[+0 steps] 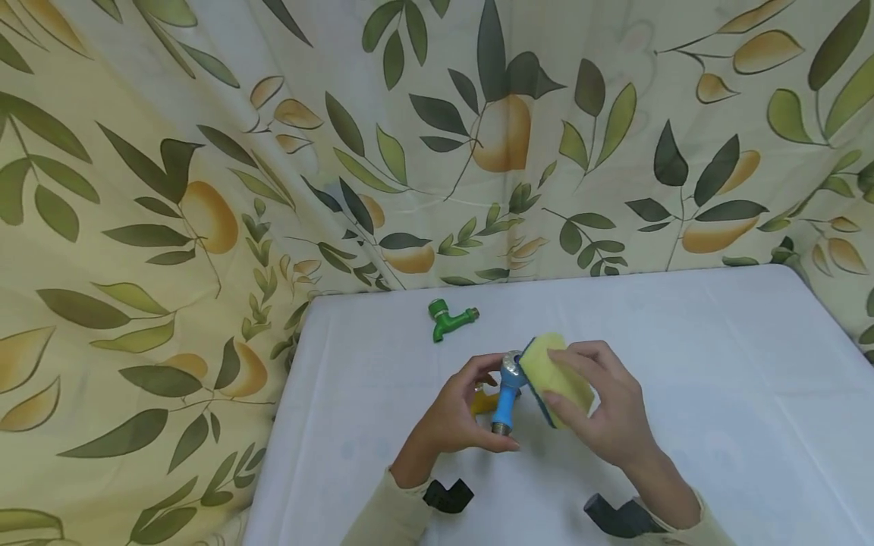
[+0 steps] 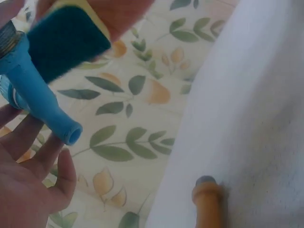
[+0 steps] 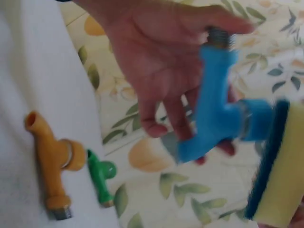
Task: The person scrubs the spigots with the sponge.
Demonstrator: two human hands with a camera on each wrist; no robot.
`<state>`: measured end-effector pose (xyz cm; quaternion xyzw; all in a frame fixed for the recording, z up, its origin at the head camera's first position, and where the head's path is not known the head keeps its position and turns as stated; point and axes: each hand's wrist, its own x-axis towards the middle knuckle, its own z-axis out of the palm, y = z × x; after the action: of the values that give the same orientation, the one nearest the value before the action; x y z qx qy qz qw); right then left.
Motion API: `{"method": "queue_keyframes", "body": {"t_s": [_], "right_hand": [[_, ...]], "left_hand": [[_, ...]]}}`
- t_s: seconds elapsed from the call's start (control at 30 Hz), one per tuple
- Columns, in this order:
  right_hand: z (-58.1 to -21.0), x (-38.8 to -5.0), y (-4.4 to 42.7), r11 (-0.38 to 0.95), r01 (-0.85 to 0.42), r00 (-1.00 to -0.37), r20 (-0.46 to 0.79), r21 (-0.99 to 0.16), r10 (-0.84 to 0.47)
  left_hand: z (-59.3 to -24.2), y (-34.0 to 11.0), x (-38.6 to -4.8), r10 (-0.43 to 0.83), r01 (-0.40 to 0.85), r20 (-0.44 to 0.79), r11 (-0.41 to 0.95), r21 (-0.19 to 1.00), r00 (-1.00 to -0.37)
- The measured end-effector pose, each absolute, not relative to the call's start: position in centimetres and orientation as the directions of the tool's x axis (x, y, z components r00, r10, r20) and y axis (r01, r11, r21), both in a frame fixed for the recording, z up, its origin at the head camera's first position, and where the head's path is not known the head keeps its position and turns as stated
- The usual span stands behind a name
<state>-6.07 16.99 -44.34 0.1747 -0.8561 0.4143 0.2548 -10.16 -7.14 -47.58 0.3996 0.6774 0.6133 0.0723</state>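
Note:
My left hand [image 1: 451,417] holds a blue plastic tap [image 1: 505,398], its threaded metal end pointing down toward the thumb. In my right hand [image 1: 617,406] is a sponge [image 1: 563,375], yellow with a dark green scouring side, pinched between thumb and fingers. The scouring side meets the round knob end of the blue tap in the right wrist view. An orange tap [image 3: 50,171] lies on the white table, partly hidden behind my left hand in the head view. Farther back lies a green tap [image 1: 451,322].
The white-covered table [image 1: 737,364] extends to the right of my hands. A leaf-and-fruit patterned curtain [image 1: 423,167] hangs behind it and along its left side. Dark wrist pieces [image 1: 448,497] sit on both forearms.

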Motion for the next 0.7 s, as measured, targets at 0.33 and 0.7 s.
{"method": "queue_keyframes", "body": {"t_s": [0.33, 0.7], "right_hand": [[-43.4, -6.6, 17.7, 0.609, -0.540, -0.805, 0.568, -0.581, -0.171], [-42.8, -6.5, 17.4, 0.666, -0.508, -0.825, 0.531, -0.546, -0.194]], "left_hand": [[-46.8, -7.0, -9.5, 0.615, 0.515, 0.329, 0.149, 0.844, -0.717], [-47.2, -6.7, -9.6, 0.615, 0.645, 0.384, 0.277, 0.712, -0.689]]}}
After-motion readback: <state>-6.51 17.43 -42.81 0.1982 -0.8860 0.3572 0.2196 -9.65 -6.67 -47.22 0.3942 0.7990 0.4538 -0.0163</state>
